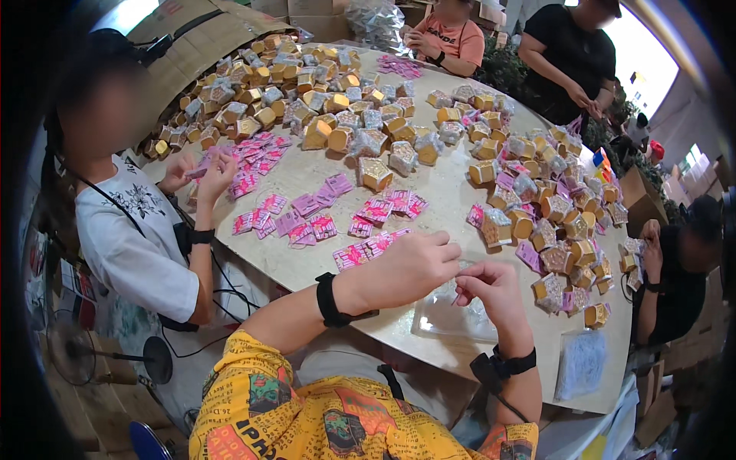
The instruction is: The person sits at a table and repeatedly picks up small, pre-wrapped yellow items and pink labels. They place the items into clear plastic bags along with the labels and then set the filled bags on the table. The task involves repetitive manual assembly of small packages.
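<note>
My left hand (410, 267) reaches across the front of the table with its fingers curled together. Close beside it, my right hand (492, 295) pinches thumb against forefinger. Whatever sits between the fingers of either hand is too small or hidden to name. Beneath them lies a clear plastic tray or bag (448, 318) with transparent bits in it, partly covered by my right hand. Just past my left wrist are pink printed cards (356, 254), and further small pink packets (376, 208) lie in loose groups beyond.
Gold-based, house-shaped pieces (376, 175), many wrapped in clear plastic, heap across the far table (429, 207). More pieces (558, 257) mix with pink cards at the right. A clear plastic pack (580, 364) lies near the right edge. Several people work around the table; a fan (157, 359) stands left.
</note>
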The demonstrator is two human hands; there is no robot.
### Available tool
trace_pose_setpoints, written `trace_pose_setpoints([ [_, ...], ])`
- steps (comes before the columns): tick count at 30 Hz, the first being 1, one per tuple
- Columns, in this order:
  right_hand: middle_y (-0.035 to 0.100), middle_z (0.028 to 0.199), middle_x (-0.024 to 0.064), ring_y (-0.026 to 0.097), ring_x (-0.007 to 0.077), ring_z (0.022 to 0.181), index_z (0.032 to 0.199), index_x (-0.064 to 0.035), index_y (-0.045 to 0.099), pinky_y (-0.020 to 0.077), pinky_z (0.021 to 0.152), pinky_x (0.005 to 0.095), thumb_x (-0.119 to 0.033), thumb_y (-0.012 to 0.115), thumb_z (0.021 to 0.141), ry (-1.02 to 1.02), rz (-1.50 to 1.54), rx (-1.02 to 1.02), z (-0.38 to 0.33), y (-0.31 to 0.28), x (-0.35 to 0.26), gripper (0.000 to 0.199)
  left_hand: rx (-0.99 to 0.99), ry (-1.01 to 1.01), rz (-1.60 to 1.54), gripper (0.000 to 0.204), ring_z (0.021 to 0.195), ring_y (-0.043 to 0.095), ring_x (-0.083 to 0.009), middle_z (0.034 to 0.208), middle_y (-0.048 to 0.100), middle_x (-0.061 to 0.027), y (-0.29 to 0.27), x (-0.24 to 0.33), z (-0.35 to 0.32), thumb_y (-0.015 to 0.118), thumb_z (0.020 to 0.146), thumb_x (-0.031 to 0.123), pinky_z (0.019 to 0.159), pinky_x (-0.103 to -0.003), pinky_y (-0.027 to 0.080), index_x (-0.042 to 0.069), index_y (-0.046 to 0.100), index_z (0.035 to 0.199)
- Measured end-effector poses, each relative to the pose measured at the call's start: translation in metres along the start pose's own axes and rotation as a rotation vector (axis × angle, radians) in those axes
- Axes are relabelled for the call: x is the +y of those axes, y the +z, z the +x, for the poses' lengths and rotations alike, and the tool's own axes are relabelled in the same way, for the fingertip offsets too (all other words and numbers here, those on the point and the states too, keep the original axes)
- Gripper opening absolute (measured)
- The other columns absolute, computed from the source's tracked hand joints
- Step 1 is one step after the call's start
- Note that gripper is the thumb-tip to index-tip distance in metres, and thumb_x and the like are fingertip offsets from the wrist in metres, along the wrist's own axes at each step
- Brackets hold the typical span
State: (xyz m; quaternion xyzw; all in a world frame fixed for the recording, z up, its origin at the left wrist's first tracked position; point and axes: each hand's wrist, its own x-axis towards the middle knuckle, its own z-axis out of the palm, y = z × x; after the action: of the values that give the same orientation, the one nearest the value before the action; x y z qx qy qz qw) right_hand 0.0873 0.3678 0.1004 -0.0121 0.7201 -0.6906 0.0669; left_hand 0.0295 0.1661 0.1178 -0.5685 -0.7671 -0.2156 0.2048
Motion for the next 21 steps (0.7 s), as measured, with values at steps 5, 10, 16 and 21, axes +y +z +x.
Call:
trace_pose_setpoints([
  [5, 0.063, 0.076, 0.0108, 0.064, 0.0189, 0.062, 0.089, 0.0027, 0.065, 0.0501, 0.054, 0.0290, 0.000, 0.065, 0.081, -0.393, -0.558, 0.095, -0.010, 0.020, -0.005, 0.009, -0.025, -0.458, -0.655, 0.009, 0.066, 0.058, -0.0154, 0.072, 0.060, -0.0040, 0.017, -0.009, -0.008, 0.069, 0.075, 0.009, 0.057, -0.028, 0.046, 0.001, 0.064, 0.075],
  [10, 0.057, 0.080, 0.0120, 0.058, 0.0292, 0.074, 0.094, -0.0004, 0.059, 0.0480, 0.062, 0.0383, 0.004, 0.064, 0.072, -0.807, -1.093, 0.162, -0.009, 0.026, -0.001, 0.023, -0.159, -0.840, -1.361, 0.009, 0.061, 0.055, -0.0070, 0.069, 0.063, -0.0012, 0.032, -0.028, -0.012, 0.067, 0.079, 0.009, 0.055, -0.024, 0.045, 0.000, 0.067, 0.076],
  [16, 0.055, 0.076, 0.0115, 0.057, 0.0291, 0.068, 0.088, -0.0016, 0.058, 0.0470, 0.059, 0.0383, 0.003, 0.064, 0.072, -0.818, -1.110, 0.193, -0.003, 0.026, 0.004, 0.017, -0.272, -0.744, -1.274, 0.020, 0.060, 0.055, -0.0079, 0.067, 0.062, -0.0004, 0.034, -0.037, -0.008, 0.065, 0.084, 0.021, 0.054, -0.024, 0.045, 0.002, 0.069, 0.080],
  [21, 0.054, 0.071, 0.0126, 0.057, 0.0293, 0.062, 0.086, -0.0023, 0.059, 0.0458, 0.056, 0.0378, 0.004, 0.064, 0.072, -0.772, -0.981, 0.337, 0.002, 0.010, 0.018, 0.017, -0.280, -0.598, -0.348, 0.023, 0.076, 0.063, -0.0270, 0.085, 0.067, -0.0103, 0.041, -0.094, 0.004, 0.060, 0.084, 0.025, 0.068, -0.037, 0.050, 0.004, 0.069, 0.091],
])
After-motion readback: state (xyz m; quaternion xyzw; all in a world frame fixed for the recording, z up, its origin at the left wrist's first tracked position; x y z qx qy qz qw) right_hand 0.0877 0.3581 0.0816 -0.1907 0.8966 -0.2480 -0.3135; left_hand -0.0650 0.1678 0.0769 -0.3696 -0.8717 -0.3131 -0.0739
